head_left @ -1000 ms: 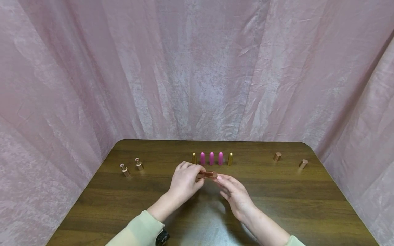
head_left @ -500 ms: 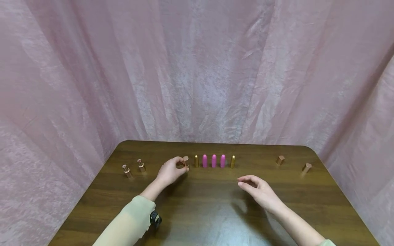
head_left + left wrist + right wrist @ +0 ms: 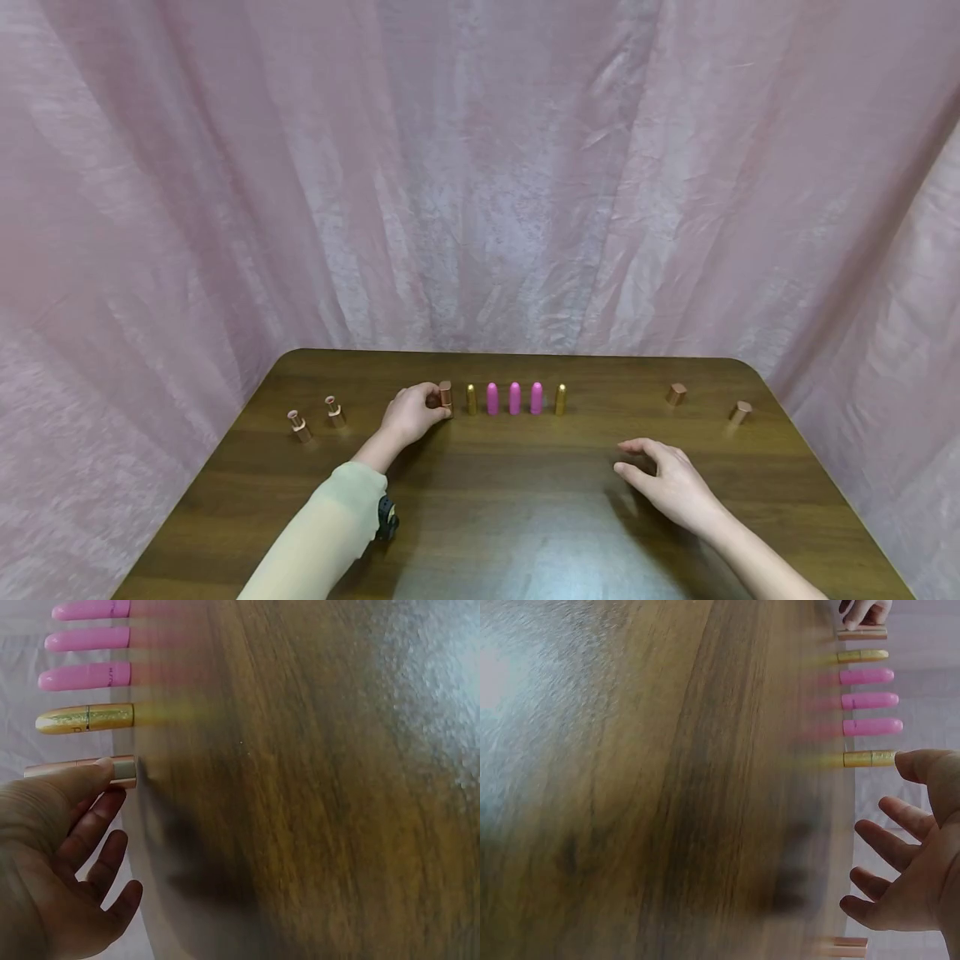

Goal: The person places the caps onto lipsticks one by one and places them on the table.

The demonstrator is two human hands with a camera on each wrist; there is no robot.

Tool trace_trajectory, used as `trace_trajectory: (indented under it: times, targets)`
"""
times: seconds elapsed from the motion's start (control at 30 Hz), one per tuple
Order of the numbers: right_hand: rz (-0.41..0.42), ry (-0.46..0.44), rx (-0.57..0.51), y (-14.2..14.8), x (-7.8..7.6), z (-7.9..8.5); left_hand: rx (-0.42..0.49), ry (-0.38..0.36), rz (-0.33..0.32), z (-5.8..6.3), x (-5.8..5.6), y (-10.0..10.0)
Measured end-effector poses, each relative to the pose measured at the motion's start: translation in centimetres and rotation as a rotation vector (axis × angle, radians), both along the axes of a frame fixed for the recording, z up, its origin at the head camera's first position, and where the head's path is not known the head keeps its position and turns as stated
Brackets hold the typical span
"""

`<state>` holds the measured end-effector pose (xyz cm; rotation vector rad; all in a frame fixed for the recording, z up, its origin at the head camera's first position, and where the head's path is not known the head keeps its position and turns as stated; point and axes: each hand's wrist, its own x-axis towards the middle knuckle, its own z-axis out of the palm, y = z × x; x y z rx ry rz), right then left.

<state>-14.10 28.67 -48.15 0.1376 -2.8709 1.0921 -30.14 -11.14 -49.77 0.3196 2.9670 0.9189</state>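
My left hand (image 3: 408, 414) grips a rose-gold lipstick (image 3: 446, 393) with its cap on, upright at the left end of a row. Thumb and finger pinch its sides in the left wrist view, where the lipstick (image 3: 124, 772) stands beside a gold tube (image 3: 86, 718). The row goes on with the gold tube (image 3: 471, 400), three pink tubes (image 3: 514, 398) and another gold tube (image 3: 561, 400). My right hand (image 3: 671, 485) hovers over the table at the right, fingers spread and holding nothing. In the right wrist view, the right hand (image 3: 915, 847) shows its loose fingers.
Two uncapped rose-gold lipstick bases (image 3: 299, 427) stand at the left of the wooden table (image 3: 510, 500). Two rose-gold caps (image 3: 677, 394) stand at the right. A pink curtain (image 3: 480, 183) hangs behind the table's far edge.
Both hands held the rose-gold lipstick in the middle a second ago. The right hand let go and moved right; the left carried the lipstick to the row's left end.
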Motion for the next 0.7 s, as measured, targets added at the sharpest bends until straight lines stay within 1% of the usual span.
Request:
trace_trajectory:
  times: [0.1,0.3,0.47,0.57,0.7]
  targets:
    - [0.002,0.009,0.002,0.2,0.1,-0.1,0.002,-0.005,-0.008,-0.3,-0.1,0.0]
    - [0.004,0.041,-0.010,0.3,0.2,-0.3,0.003,0.007,-0.015,-0.5,-0.1,0.1]
    - [0.011,0.026,-0.020,0.1,0.3,-0.2,-0.001,0.005,-0.019,-0.5,0.1,-0.3]
    - [0.014,0.032,-0.021,0.4,0.3,-0.1,-0.007,0.016,-0.028,-0.4,0.2,-1.0]
    - [-0.007,0.050,-0.005,1.7,0.3,0.1,-0.037,0.050,-0.036,0.6,0.6,-2.5]
